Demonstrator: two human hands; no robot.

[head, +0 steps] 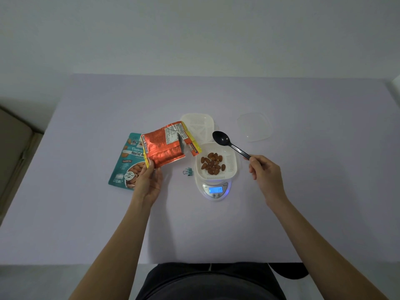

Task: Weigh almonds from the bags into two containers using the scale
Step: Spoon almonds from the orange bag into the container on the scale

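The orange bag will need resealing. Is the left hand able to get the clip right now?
Probably not: the left hand grips the orange bag. The clip itself lies uncovered beside the scale.

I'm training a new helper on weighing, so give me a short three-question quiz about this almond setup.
1. True or false: almonds lie in the container on the scale.
2. Which hand grips the orange bag? A left, B right, C neither.
3. What number does the scale display show?
Key: 1 true. 2 A, the left hand; the right hand holds the black spoon. 3 19.
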